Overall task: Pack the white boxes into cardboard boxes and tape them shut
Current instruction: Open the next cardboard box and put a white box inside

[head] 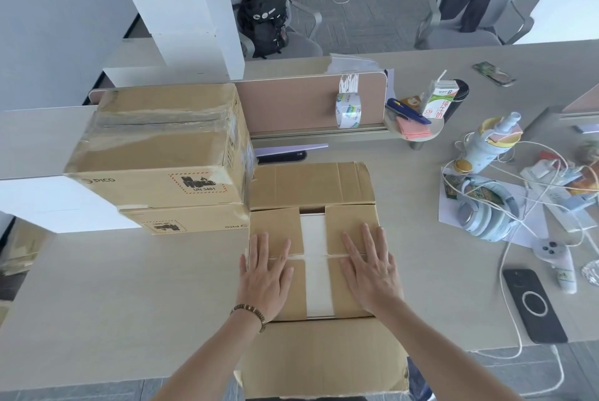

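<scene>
- Cardboard box [319, 352] is sitting at the near edge of the worktop [129, 303], its two inner flaps folded down over a white box [316, 258] showing through the gap.
- Left hand [265, 274] and right hand [369, 271] are pressing flat, fingers spread wide, probably keeping those flaps from springing up.
- Far and near outer flaps are lying open, not yet folded.
- Tape roll [348, 110] is hanging on the far divider [291, 102], within reach for sealing.
- Taped cardboard boxes [162, 147] are stacking at the left, apparently finished.
</scene>
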Demonstrator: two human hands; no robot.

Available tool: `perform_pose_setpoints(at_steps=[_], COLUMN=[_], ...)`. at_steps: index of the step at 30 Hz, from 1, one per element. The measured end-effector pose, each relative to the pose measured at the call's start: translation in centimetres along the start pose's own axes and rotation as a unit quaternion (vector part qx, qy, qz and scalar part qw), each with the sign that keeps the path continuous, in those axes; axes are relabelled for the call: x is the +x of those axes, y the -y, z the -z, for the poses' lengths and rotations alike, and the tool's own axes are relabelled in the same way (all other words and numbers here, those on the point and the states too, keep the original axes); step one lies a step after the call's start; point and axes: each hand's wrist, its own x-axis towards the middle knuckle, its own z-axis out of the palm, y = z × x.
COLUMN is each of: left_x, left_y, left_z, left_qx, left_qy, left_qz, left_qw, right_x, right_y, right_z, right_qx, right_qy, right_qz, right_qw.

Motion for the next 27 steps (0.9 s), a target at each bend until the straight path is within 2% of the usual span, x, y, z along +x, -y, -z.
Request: perform_pose_setpoints(at_steps=[3, 7, 11, 18, 20, 24, 27], left_x=[-0.2, -2.5, -6.5, -9.2, -9.9, -11.1, -11.3], left_y=[0.2, 0.7, 0.5, -0.5, -0.5, -0.7, -0.1], left_z=[0.4, 0.6, 0.3, 1.5, 1.7, 2.9, 4.3], left_qx=[-0.036, -0.153, -0.156, -0.135, -0.14, -0.169, -0.193], left_qy=[0.019, 0.006, 0.001, 0.071, 0.071, 0.021, 0.053], left_qz=[0.014, 0.06, 0.051, 0.196, 0.191, 0.136, 0.107], left_qw=[0.999, 0.986, 0.986, 0.969, 0.969, 0.976, 0.974], right_x=[0.0, -1.6, -5.2, -9.0, -9.7, -10.3, -9.8], right_y=[-0.6, -2.2, -3.1, -3.3, -3.8, -4.7, -5.4], right_z=[0.1, 0.2, -0.3, -0.7, -0.8, 0.7, 2.4], right_qx=[0.058, 0.199, 0.242, 0.311, 0.299, 0.312, 0.376], right_qy=[-0.003, 0.007, 0.041, 0.074, 0.097, 0.129, 0.122], right_qz=[0.004, -0.025, -0.056, -0.152, -0.17, -0.171, -0.156], right_qw=[0.998, 0.98, 0.968, 0.935, 0.934, 0.926, 0.905])
